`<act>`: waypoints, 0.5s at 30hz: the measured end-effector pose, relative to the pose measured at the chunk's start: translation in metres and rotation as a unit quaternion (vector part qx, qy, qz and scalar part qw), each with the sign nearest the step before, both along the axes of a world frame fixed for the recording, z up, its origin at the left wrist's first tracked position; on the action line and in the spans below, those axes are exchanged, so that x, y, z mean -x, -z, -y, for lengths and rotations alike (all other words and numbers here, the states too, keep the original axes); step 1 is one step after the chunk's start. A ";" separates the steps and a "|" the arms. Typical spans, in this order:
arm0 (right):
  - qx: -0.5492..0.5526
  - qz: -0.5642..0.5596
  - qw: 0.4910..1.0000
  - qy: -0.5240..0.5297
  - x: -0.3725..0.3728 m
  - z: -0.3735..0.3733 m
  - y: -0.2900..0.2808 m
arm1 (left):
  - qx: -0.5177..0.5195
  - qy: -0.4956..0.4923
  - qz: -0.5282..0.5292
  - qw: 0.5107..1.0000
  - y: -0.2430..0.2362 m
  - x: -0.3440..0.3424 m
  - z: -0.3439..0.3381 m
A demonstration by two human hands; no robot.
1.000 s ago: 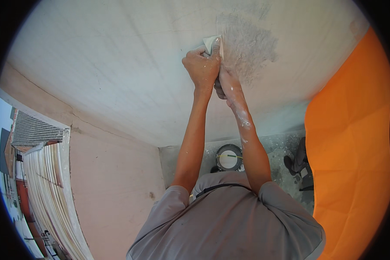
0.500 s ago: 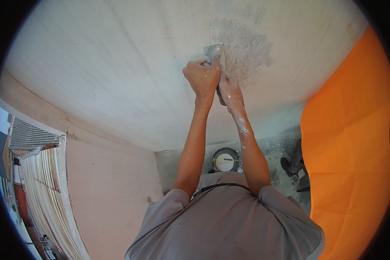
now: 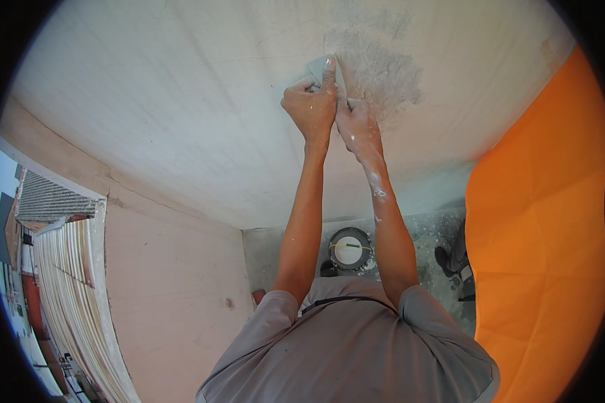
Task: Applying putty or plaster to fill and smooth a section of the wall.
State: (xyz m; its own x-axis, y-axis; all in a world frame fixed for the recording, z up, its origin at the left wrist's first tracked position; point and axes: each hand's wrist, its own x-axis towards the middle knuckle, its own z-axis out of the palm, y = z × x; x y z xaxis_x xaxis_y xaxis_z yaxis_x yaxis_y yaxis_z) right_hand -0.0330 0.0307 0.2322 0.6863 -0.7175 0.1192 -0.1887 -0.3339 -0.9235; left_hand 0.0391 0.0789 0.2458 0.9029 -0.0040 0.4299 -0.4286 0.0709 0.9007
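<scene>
Both my hands are raised to the pale wall (image 3: 202,121), working one scraper (image 3: 318,66) with a flat, wide blade. My left hand (image 3: 310,109) is closed on the blade, its dusty thumb stretched along the face. Below and to the right, my right hand (image 3: 361,131) wraps around the handle, which is mostly hidden by the fingers. White dust covers the right fingers and smears the forearm. Just right of the blade lies a rough grey patch (image 3: 386,72) on the wall, and the blade's right edge borders it.
A dark round bucket (image 3: 334,240) with white inside stands on the splattered floor below my arms. On the right hangs a large orange sheet (image 3: 538,221), with another person's dark shoe (image 3: 444,259) beside it. A window opening (image 3: 98,269) is in the left wall.
Both hands have moved slightly up and left with the scraper. Its blade now leans more to the left.
</scene>
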 end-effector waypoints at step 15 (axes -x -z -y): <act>-0.116 0.024 0.993 -0.018 -0.001 -0.005 0.029 | -0.035 0.009 0.005 0.999 0.009 0.012 -0.009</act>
